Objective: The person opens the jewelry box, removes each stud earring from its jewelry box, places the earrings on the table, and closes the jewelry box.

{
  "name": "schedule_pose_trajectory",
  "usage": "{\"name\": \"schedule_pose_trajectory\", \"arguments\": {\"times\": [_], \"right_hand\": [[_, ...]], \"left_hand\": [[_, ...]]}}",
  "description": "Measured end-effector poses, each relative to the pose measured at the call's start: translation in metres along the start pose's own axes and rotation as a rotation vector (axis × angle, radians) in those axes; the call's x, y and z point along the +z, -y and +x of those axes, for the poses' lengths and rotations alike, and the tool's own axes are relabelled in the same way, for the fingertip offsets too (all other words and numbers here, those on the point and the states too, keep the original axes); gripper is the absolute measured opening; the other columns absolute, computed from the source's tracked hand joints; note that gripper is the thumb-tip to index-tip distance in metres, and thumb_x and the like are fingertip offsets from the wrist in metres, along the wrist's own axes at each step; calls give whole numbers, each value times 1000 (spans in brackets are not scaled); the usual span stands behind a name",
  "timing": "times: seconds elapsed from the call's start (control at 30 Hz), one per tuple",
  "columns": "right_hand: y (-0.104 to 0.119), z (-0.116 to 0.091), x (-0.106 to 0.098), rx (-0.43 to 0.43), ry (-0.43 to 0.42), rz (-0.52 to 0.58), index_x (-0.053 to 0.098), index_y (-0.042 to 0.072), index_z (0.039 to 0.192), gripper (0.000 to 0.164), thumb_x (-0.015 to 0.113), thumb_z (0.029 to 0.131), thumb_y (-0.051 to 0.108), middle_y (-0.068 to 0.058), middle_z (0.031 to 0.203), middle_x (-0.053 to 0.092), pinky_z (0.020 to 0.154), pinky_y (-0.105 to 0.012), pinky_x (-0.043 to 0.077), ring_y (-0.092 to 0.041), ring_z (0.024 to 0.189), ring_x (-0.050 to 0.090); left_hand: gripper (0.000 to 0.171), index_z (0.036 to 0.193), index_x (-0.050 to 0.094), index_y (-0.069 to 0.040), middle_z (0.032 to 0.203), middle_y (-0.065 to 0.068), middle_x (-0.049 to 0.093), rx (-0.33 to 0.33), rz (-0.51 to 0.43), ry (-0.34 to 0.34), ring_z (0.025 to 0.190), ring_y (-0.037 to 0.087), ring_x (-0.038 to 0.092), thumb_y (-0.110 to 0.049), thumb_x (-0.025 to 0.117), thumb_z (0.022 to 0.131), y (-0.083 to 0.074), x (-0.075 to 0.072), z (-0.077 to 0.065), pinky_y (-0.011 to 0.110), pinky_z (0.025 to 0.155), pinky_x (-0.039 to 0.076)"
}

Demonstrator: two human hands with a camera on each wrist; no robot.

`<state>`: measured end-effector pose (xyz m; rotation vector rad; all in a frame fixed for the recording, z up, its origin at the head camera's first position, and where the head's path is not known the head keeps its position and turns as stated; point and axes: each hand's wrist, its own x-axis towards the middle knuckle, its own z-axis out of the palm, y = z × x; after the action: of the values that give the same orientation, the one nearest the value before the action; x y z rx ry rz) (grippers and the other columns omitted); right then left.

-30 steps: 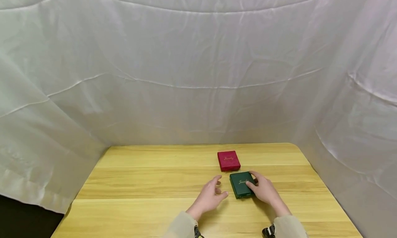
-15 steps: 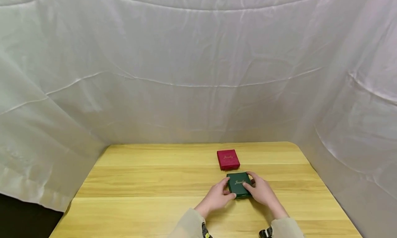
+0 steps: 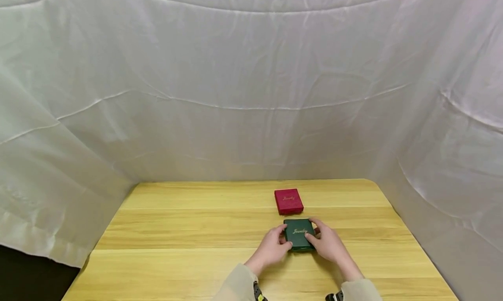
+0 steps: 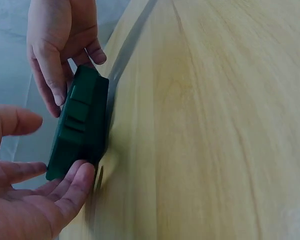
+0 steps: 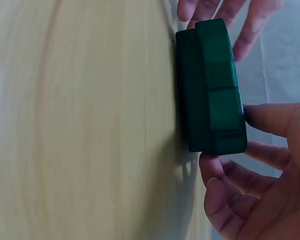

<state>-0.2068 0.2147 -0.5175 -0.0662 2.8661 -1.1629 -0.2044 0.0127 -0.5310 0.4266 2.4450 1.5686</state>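
In the head view, a green jewelry box [image 3: 297, 233] with gold lettering on its lid sits between both hands. My right hand [image 3: 329, 244] grips its right side. The right wrist view shows the right thumb [image 5: 270, 119] on the lid edge and the fingers curled at the end of the box. At the box's left side, my left hand [image 3: 271, 248] touches it with its fingertips. Seen from the left wrist, the left thumb [image 4: 20, 121] stands apart from the lid, while other fingers [image 4: 80, 182] meet the end of the box.
A red jewelry box [image 3: 288, 201] with gold lettering lies just behind the green one. Both are at the wooden table [image 3: 188, 231], right of its middle. Pale cloth curtains [image 3: 251, 139] hang behind it and along its sides.
My left hand has come in to the left side of the green box. The green box has shifted slightly left and turned a little, with my right hand on it. The red box stays put.
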Motion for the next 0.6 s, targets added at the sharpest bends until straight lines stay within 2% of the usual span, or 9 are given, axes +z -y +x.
{"name": "schedule_pose_trajectory", "arguments": {"times": [0.1,0.3,0.6], "right_hand": [[5,-2,2,6,2,28,49,0,140,53,69,92,13,-13,97,62,62,-31,50,-16,76,60],[16,-8,8,-13,2,44,51,-1,138,52,69,91,14,-8,92,60,61,-31,48,-15,72,56],[34,-13,24,-52,29,76,51,-2,138,53,70,91,13,-4,86,58,60,-28,47,-13,70,54]], "left_hand": [[54,139,49,5,120,18,57,8,-20,-50,89,16,57,-7,65,89,1,-2,-2,33,77,51],[46,134,53,4,109,13,59,47,-46,-120,81,9,57,-4,66,90,5,-11,-10,25,69,50],[47,134,53,3,109,13,59,25,-53,-125,81,13,58,-1,66,90,7,-32,-26,26,65,52]]}}
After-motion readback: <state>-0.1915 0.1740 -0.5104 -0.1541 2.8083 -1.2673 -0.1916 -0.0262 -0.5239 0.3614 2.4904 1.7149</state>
